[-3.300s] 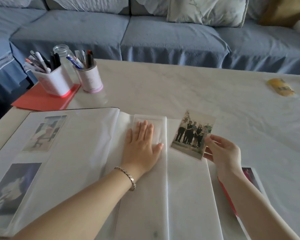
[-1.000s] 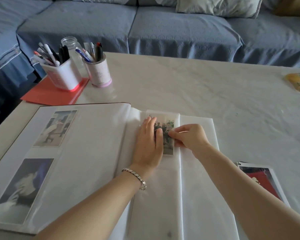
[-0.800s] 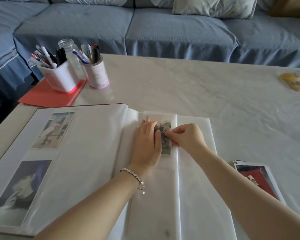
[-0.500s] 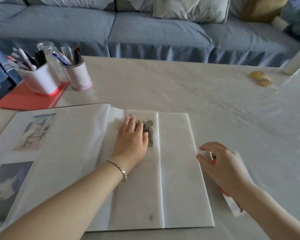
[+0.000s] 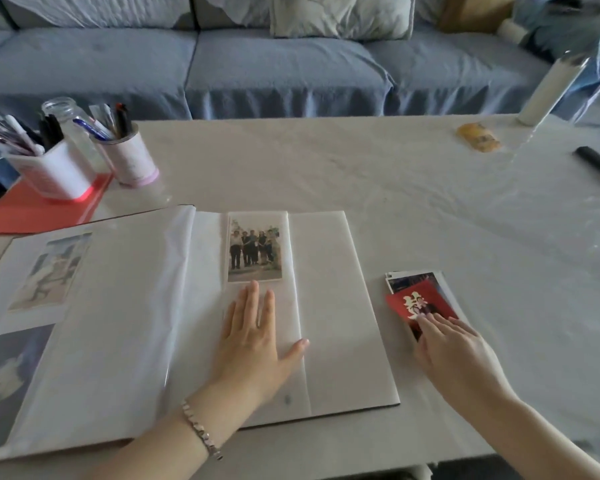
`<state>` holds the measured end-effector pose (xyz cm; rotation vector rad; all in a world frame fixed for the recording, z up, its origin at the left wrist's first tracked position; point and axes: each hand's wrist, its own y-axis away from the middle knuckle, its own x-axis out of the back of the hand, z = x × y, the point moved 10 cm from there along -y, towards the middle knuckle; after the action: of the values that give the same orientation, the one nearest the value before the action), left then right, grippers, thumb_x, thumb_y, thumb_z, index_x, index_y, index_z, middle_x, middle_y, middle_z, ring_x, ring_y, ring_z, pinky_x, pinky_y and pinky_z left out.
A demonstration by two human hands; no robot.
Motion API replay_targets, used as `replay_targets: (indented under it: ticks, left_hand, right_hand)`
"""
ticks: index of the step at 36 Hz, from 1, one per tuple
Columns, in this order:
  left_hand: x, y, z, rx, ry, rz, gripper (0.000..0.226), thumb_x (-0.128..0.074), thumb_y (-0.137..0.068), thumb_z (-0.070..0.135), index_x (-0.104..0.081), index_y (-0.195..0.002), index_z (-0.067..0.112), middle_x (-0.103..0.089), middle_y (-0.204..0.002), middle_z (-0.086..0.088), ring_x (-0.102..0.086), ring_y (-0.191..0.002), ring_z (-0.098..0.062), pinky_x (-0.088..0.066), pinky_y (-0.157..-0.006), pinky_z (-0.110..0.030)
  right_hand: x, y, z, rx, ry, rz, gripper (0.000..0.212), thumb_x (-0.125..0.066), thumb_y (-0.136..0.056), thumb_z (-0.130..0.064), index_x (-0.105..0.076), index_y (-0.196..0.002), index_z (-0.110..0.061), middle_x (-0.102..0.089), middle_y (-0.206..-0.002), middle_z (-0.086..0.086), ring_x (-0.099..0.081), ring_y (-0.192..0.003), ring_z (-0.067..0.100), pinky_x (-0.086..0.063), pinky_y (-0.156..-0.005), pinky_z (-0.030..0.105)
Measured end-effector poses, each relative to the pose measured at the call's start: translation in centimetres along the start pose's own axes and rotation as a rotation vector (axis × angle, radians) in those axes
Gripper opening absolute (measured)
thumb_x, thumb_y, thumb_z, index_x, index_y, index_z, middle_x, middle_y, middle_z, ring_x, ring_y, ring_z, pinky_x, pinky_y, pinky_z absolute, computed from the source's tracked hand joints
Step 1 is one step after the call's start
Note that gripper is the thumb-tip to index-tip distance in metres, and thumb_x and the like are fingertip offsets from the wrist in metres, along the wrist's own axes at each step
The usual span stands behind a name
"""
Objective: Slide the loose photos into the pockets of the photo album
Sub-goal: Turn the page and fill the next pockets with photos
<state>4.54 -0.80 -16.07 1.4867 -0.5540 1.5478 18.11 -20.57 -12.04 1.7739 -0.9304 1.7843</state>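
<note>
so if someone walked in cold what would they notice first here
Probably the open photo album in the middle of the table, with a group photo sitting in a clear pocket near its spine and the left hand lying flat on the page just below it. Next, the red-topped stack of loose photos right of the album, with the right hand resting its fingertips on it.

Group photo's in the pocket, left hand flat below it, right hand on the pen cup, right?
No: the head view shows the right hand touching the stack of loose photos instead. The group photo and left hand are right.
</note>
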Motion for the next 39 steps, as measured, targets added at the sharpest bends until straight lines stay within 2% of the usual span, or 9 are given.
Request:
replay_targets:
  ticks: [2, 6, 10, 12, 15, 19, 29, 34, 39]
  left_hand:
    - [0.0, 0.1, -0.1, -0.012, 0.022, 0.028, 0.094, -0.011, -0.081, 0.074, 0.018, -0.146, 0.014, 0.041, -0.138, -0.001, 0.035, -0.127, -0.009, 0.023, -0.105, -0.027]
    - [0.2, 0.4, -0.1, -0.022, 0.067, 0.077, 0.100, 0.003, -0.066, 0.074, 0.011, -0.148, 0.018, 0.032, -0.150, -0.001, 0.033, -0.132, -0.008, 0.023, -0.105, -0.025]
    - [0.9, 0.8, 0.1, -0.047, 0.135, 0.130, 0.102, 0.007, -0.061, 0.070, -0.007, -0.149, 0.019, 0.016, -0.156, -0.001, 0.020, -0.141, -0.010, 0.022, -0.105, -0.021]
    - [1.2, 1.1, 0.0, -0.050, 0.220, 0.166, 0.098, 0.000, -0.064, 0.070, -0.030, -0.139, 0.016, 0.001, -0.158, -0.004, 0.010, -0.143, -0.011, 0.019, -0.106, -0.019]
    - [1.6, 1.5, 0.1, -0.083, 0.308, 0.248, 0.053, -0.031, -0.080, 0.060, -0.051, -0.095, 0.013, -0.036, -0.145, -0.019, -0.026, -0.140, -0.031, -0.009, -0.112, -0.033]
    - [2.1, 1.9, 0.6, -0.109, 0.341, 0.278, 0.028, -0.058, -0.088, 0.036, -0.040, -0.077, 0.016, -0.033, -0.146, -0.023, -0.023, -0.140, -0.034, -0.019, -0.113, -0.040]
    - [1.8, 1.4, 0.9, -0.046, 0.221, 0.106, 0.028, -0.032, -0.098, 0.038, -0.049, -0.091, 0.018, -0.002, -0.157, -0.009, 0.004, -0.145, -0.024, -0.002, -0.115, -0.030]
    - [1.9, 1.3, 1.3, -0.024, 0.193, 0.031, 0.035, -0.026, -0.100, 0.030, -0.055, -0.107, 0.012, 0.001, -0.158, -0.008, 0.006, -0.145, -0.022, 0.000, -0.115, -0.029]
    - [1.9, 1.5, 0.9, -0.032, 0.350, 0.047, 0.028, -0.028, -0.100, 0.027, -0.044, -0.081, 0.015, -0.001, -0.158, -0.006, 0.006, -0.144, -0.016, -0.001, -0.114, -0.026]
  right_hand:
    - [0.1, -0.2, 0.0, -0.022, -0.011, -0.069, 0.019, -0.081, -0.059, 0.000, -0.067, -0.068, -0.008, -0.068, -0.066, 0.000, -0.066, -0.059, 0.020, -0.047, -0.051, 0.022]
    - [-0.2, 0.0, 1.3, -0.146, 0.058, -0.292, 0.015, -0.045, -0.094, -0.015, -0.057, -0.103, -0.019, -0.065, -0.097, -0.005, -0.060, -0.085, 0.020, -0.040, -0.061, 0.026]
    - [2.4, -0.6, 0.7, -0.161, -0.171, -0.047, 0.018, -0.060, -0.082, -0.001, -0.066, -0.095, -0.011, -0.069, -0.085, 0.006, -0.061, -0.072, 0.031, -0.046, -0.055, 0.029]
    - [3.1, -0.9, -1.9, -0.050, -0.278, 0.079, 0.026, -0.058, -0.082, -0.004, -0.071, -0.103, -0.013, -0.071, -0.105, 0.008, -0.068, -0.093, 0.029, -0.056, -0.068, 0.037]
    - [0.6, -0.8, -5.8, 0.072, -0.354, -0.052, 0.027, -0.053, -0.084, -0.021, -0.072, -0.102, -0.014, -0.060, -0.125, 0.013, -0.056, -0.117, 0.036, -0.051, -0.084, 0.055]
    - [-2.6, -0.2, -7.5, -0.028, -0.349, -0.356, 0.037, -0.042, -0.094, -0.049, -0.053, -0.127, -0.037, -0.016, -0.154, 0.003, -0.009, -0.143, 0.025, -0.007, -0.117, 0.043]
    - [-1.1, -2.1, -5.3, -0.235, -0.426, -0.254, 0.066, -0.068, -0.083, -0.033, -0.035, -0.140, -0.027, -0.046, -0.128, 0.003, -0.038, -0.120, 0.022, -0.036, -0.094, 0.031]
    - [0.7, -2.2, -2.5, -0.429, -0.842, -0.088, 0.051, -0.060, -0.091, -0.019, -0.040, -0.138, -0.022, -0.058, -0.115, -0.003, -0.054, -0.092, 0.007, -0.043, -0.070, 0.010]
    - [-0.7, -0.2, -1.3, -0.671, -1.305, 0.019, 0.049, -0.053, -0.094, -0.010, -0.037, -0.139, -0.019, -0.064, -0.111, -0.001, -0.061, -0.076, 0.001, -0.049, -0.053, 0.019]
